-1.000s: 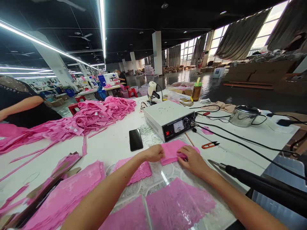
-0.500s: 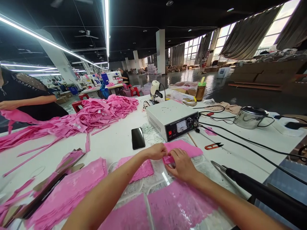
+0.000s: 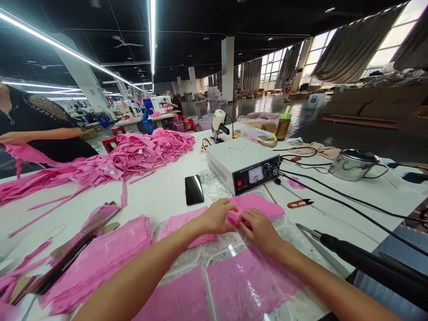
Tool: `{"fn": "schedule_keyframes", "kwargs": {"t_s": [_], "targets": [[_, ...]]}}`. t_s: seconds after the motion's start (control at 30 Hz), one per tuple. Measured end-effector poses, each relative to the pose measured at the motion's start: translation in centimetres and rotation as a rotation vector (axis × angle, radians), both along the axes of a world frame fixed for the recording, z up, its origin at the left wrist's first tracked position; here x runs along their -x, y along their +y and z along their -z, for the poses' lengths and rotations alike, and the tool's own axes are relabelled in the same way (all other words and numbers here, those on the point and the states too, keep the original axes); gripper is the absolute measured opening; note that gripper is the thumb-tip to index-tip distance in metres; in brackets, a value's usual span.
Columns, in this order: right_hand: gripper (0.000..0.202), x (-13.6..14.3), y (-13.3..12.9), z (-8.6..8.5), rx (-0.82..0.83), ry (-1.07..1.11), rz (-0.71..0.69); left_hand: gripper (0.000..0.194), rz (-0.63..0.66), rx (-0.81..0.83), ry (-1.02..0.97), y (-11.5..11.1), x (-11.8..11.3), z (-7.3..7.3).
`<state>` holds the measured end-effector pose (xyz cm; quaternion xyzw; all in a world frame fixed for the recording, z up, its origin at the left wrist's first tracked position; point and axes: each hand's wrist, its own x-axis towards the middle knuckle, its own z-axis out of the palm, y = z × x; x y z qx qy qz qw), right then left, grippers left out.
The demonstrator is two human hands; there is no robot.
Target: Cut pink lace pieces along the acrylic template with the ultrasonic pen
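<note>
The left hand (image 3: 216, 217) had loosened since the earlier frame: a fist-like curl half a second before, it now had its thumb and fingers spread apart, by the left end of the pink cloth (image 3: 264, 205). The right hand (image 3: 259, 226) kept close beside it at 3 o'clock, fingers curled at the cloth's near edge; whether it pinched the fabric, I could not tell. The cloth lay on the desk (image 3: 163, 187) at 1 o'clock from the hands, just short of the box (image 3: 240, 154), whose switch glowed red at 12.

At 9 o'clock a lacy piece (image 3: 175, 223) lay partly behind the left forearm, and between 8 and 9 a stack (image 3: 107, 258) of pink pieces. The phone (image 3: 194, 190) was at 10, with the pink heap (image 3: 150, 149) farther out that way and a co-worker (image 3: 45, 122) beyond, holding pink fabric. The snips (image 3: 297, 204) sat between 2 and 3, the mug (image 3: 349, 168) well apart at 2, the bottle (image 3: 283, 128) at 1. Between 3 and 4 ran the black-handled tool (image 3: 341, 247), its metal tip toward the hands. At 6, a pink panel (image 3: 250, 281) showed below the right wrist.
</note>
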<state>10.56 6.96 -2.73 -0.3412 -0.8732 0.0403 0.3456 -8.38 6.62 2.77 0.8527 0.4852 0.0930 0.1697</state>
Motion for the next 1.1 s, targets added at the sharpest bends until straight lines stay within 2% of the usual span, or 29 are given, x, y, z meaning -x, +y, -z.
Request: {"fn": "schedule_keyframes", "kwargs": {"t_s": [0.1, 0.27, 0.43, 0.63, 0.73, 0.83, 1.1], "targets": [[0.02, -0.6, -1.0, -0.4, -0.004, -0.003, -0.042, 0.026, -0.009, -0.078, 0.024, -2.0, -0.9, 0.2], [0.007, -2.0, -2.1, -0.3, -0.01, -0.019, -0.044, 0.013, 0.054, -0.102, -0.003, -4.6, -1.5, -0.1], [0.023, -4.7, -3.3, 0.0, -0.02, -0.072, -0.044, 0.015, 0.171, -0.073, -0.097, -8.6, 0.2, -0.8], [0.028, -7.5, -7.9, -0.3, -0.099, -0.065, -0.151, 0.02, 0.303, -0.045, -0.114, -13.8, 1.7, 0.0], [0.027, -8.1, -9.2, -0.5, -0.12, -0.072, -0.181, 0.021, 0.34, -0.057, -0.098, -14.7, 1.6, 0.5], [0.025, -8.5, -9.4, -0.7, -0.084, -0.093, -0.188, 0.022, 0.372, -0.085, -0.091, -14.9, 1.5, 0.9], [0.035, -10.6, -9.0, -1.1, -0.012, -0.236, -0.202, 0.026, 0.395, -0.32, -0.007, -15.8, 1.2, 1.1]]}}
